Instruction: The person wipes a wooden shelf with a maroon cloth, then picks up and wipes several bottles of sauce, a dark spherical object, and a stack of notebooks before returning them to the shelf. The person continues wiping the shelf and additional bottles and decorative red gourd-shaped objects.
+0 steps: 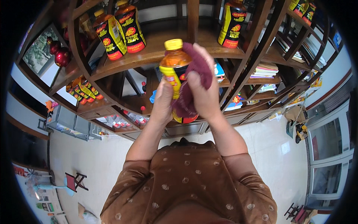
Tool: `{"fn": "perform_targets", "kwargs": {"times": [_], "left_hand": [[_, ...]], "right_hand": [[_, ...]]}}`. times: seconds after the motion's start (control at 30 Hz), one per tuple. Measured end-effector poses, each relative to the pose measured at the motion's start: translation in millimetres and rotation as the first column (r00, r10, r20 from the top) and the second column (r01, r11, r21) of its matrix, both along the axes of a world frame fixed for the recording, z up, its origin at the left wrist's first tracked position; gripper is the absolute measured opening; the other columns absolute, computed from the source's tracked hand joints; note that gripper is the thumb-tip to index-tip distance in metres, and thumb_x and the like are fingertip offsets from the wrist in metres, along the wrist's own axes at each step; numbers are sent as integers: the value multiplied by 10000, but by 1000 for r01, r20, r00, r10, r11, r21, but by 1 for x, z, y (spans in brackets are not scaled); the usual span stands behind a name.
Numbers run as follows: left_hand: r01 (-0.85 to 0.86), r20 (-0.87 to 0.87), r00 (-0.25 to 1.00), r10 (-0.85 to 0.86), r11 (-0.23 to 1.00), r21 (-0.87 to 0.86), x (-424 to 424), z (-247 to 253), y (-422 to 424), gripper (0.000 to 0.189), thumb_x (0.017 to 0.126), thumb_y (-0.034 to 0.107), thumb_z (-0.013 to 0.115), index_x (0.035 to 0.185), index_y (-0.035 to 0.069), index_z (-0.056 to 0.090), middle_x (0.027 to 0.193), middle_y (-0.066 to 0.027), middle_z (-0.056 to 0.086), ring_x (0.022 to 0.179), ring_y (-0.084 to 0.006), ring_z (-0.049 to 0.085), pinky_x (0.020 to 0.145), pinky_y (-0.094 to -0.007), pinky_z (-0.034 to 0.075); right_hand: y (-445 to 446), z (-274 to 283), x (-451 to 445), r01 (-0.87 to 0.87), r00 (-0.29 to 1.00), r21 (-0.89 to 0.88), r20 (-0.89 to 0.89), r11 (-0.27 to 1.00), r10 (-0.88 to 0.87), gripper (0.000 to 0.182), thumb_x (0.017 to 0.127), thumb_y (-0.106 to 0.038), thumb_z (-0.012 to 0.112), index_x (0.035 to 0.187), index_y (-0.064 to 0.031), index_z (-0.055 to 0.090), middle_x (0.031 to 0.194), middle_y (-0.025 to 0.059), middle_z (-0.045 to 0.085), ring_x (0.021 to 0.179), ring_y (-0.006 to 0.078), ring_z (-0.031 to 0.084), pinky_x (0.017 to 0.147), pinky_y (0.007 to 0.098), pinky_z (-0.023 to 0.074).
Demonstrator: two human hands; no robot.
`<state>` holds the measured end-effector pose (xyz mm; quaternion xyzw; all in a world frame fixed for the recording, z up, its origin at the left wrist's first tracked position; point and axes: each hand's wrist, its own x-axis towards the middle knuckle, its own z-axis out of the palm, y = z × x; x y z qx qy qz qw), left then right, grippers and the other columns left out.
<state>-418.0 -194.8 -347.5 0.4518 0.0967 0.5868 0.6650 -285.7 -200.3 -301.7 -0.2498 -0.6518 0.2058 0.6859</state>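
A plastic drink bottle [176, 60] with a yellow cap and a yellow, black and red label is held upright before me. My left hand [162, 102] grips its lower left side. My right hand [207, 95] presses a maroon cloth [200, 65] around the bottle's right side and front, hiding much of the label. Behind it, the wooden shelf [165, 53] carries two similar bottles at the left, a front one [110, 37] and a taller-looking one [131, 30]. One more bottle [232, 25] stands on the shelf at the right.
Shelf uprights [193, 22] rise close behind my hands. Stacked books [263, 70] fill lower shelves at the right, and several smaller drink packs [84, 89] stand at the left. A folding stool [75, 182] is on the tiled floor [106, 162].
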Motion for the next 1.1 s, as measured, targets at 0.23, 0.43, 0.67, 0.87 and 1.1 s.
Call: {"fn": "perform_targets", "kwargs": {"times": [0.23, 0.43, 0.67, 0.87, 1.1], "left_hand": [[-251, 64, 968, 245, 958, 137, -31, 26, 9, 725, 870, 270, 774, 1422, 13, 380, 1310, -112, 581, 1183, -200, 599, 1055, -353, 466], [-194, 56, 981, 188, 969, 155, -47, 32, 29, 654, 904, 308, 743, 1385, 18, 408, 1231, -109, 606, 1089, -181, 637, 968, -341, 517], [-142, 76, 988, 132, 980, 139, -46, 43, 55, 610, 1062, 517, 375, 1260, -42, 516, 1090, -204, 673, 1014, -305, 700, 876, -417, 597], [-18, 24, 1000, 14, 986, 167, -49, 52, 64, 566, 1044, 493, 468, 1338, 10, 485, 1199, -147, 634, 1080, -256, 660, 932, -413, 563], [-129, -126, 977, 175, 944, 304, -47, 93, 71, 530, 841, 142, 804, 1269, 27, 514, 1108, -54, 658, 996, -137, 649, 922, -317, 524]], "right_hand": [[-21, -38, -34, 236, 899, 107, 352, 966, -259, 798, 795, -93, 739, 1488, 1, 354, 1364, 273, 496, 1256, 471, 489, 1037, 488, 441], [-18, -51, -42, 337, 875, 74, 343, 939, -342, 774, 802, -235, 782, 1436, 19, 416, 1308, 250, 560, 1170, 447, 570, 993, 477, 477], [-18, -58, -51, -218, 967, -395, -209, 892, 144, 783, 858, -150, 813, 1475, -2, 353, 1348, 100, 579, 1218, 180, 574, 1047, 370, 457], [-11, -64, -56, -437, 852, -322, -449, 840, 271, 708, 908, -122, 764, 1479, -19, 358, 1380, 74, 533, 1278, 155, 502, 1107, 347, 382], [-7, -42, -44, -50, 964, -303, -265, 952, -33, 590, 919, -6, 692, 1443, -5, 420, 1320, 98, 580, 1217, 166, 566, 1061, 330, 443]]}}
